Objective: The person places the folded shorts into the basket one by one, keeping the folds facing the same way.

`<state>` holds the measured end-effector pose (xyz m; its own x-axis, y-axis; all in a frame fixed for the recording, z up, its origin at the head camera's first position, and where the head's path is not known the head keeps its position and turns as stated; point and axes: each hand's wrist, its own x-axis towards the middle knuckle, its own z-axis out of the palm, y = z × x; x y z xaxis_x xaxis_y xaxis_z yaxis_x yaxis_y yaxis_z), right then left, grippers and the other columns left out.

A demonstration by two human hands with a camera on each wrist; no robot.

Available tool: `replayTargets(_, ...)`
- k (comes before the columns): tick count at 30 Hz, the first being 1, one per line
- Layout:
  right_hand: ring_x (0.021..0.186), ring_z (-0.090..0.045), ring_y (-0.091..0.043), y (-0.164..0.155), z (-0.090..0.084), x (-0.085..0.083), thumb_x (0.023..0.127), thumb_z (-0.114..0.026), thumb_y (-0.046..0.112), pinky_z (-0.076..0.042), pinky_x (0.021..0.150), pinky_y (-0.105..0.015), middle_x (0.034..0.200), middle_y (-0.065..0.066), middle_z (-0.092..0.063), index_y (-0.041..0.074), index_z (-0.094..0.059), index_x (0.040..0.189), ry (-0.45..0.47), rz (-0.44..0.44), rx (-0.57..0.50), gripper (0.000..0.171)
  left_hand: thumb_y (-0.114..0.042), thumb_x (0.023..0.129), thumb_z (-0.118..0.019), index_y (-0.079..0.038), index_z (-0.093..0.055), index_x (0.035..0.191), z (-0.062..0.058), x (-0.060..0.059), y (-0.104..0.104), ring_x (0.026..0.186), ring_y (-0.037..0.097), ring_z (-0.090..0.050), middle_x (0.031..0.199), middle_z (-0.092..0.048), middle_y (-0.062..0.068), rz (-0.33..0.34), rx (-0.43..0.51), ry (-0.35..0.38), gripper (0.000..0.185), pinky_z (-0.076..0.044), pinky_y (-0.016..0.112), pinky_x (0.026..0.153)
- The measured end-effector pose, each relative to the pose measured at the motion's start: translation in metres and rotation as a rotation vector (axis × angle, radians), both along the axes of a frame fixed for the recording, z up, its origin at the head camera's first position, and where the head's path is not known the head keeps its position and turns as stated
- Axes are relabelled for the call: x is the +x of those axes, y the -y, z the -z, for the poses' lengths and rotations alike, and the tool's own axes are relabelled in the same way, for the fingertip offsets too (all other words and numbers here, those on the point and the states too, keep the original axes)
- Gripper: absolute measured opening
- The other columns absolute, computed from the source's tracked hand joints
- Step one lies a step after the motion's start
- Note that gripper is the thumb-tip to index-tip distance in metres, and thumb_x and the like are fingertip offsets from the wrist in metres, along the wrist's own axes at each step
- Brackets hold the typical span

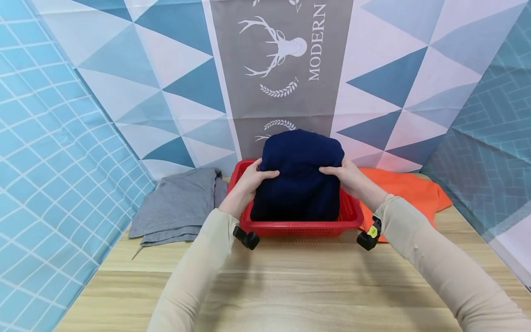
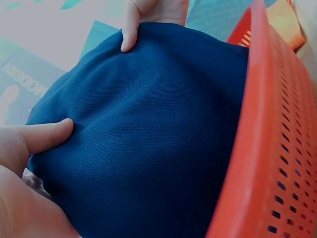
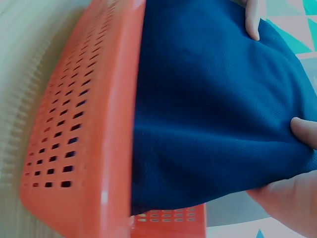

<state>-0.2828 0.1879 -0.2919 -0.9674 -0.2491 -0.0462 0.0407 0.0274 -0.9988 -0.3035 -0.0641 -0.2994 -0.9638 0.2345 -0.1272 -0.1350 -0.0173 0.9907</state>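
Observation:
A folded navy blue cloth [image 1: 298,184], with a fine knit texture in the wrist views, stands tilted up in a red plastic basket [image 1: 307,226]. Its lower part sits behind the basket's front wall. My left hand [image 1: 251,177] grips the cloth's left side, thumb across the front and fingers hidden behind. On the opposite side my right hand [image 1: 346,175] pinches it the same way. The left wrist view shows the left thumb [image 2: 54,135] pressed into the fabric. In the right wrist view the right thumb [image 3: 304,131] dents the cloth near its edge.
A folded grey garment [image 1: 178,203] lies left of the basket on the wooden table [image 1: 290,286]. To the right an orange garment [image 1: 406,191] lies partly behind the right forearm. A patterned backdrop [image 1: 178,69] rises close behind the basket.

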Motion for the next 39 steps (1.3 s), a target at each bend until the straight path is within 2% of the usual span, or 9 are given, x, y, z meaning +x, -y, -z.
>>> replayTargets(10,0.128,-0.030,-0.035,0.004,0.019,-0.005,0.091,-0.052,0.009,-0.023,0.109,-0.045,0.147,-0.017,-0.022,0.004,-0.007,0.145,0.073,-0.022,0.032,0.070,-0.012,0.081,-0.066,-0.016,-0.042,0.134,0.022,-0.006,0.001,0.114,0.028,-0.047,0.132,-0.047,0.006,-0.029,-0.062,0.054,0.059,-0.037,0.044,0.099)
replayTargets(19,0.128,-0.032,-0.034,0.008,0.041,-0.012,0.091,-0.051,0.011,-0.027,0.107,-0.044,0.146,-0.015,-0.026,0.002,-0.014,0.143,0.107,0.062,0.050,0.064,-0.015,0.081,-0.066,-0.013,-0.037,0.137,0.035,-0.012,-0.002,0.114,0.031,-0.047,0.134,-0.045,0.010,-0.043,-0.153,0.069,0.063,-0.037,0.046,0.099)
replayTargets(26,0.129,-0.029,-0.033,0.010,0.055,-0.019,0.091,-0.052,0.015,-0.023,0.109,-0.045,0.146,-0.016,-0.024,0.001,-0.015,0.142,0.140,0.096,0.133,0.065,-0.015,0.082,-0.064,-0.013,-0.036,0.138,0.040,-0.016,-0.002,0.117,0.032,-0.045,0.136,-0.044,0.011,-0.032,-0.185,0.102,0.062,-0.035,0.047,0.101)
replayTargets(32,0.130,-0.025,-0.034,0.012,0.059,-0.021,0.090,-0.052,0.015,-0.020,0.110,-0.046,0.146,-0.018,-0.020,-0.002,-0.012,0.141,0.167,0.107,0.177,0.068,-0.017,0.084,-0.063,-0.012,-0.030,0.141,0.043,-0.022,-0.003,0.123,0.031,-0.040,0.139,-0.039,0.011,-0.046,-0.227,0.100,0.066,-0.031,0.046,0.104)
replayTargets(36,0.132,-0.019,-0.034,0.013,0.061,-0.021,0.089,-0.050,0.013,-0.017,0.110,-0.046,0.148,-0.020,-0.011,-0.004,-0.003,0.141,0.188,0.127,0.191,0.073,-0.016,0.085,-0.061,-0.010,-0.030,0.141,0.044,-0.026,-0.004,0.124,0.031,-0.040,0.139,-0.039,0.012,-0.053,-0.213,0.107,0.064,-0.031,0.045,0.104)
replayTargets(39,0.130,-0.022,-0.035,0.013,0.065,-0.021,0.088,-0.048,0.010,-0.021,0.109,-0.045,0.146,-0.021,-0.014,-0.005,-0.004,0.141,0.176,0.127,0.182,0.070,-0.015,0.086,-0.060,-0.009,-0.029,0.142,0.047,-0.028,-0.004,0.125,0.031,-0.039,0.140,-0.038,0.012,-0.072,-0.194,0.117,0.064,-0.030,0.045,0.105)
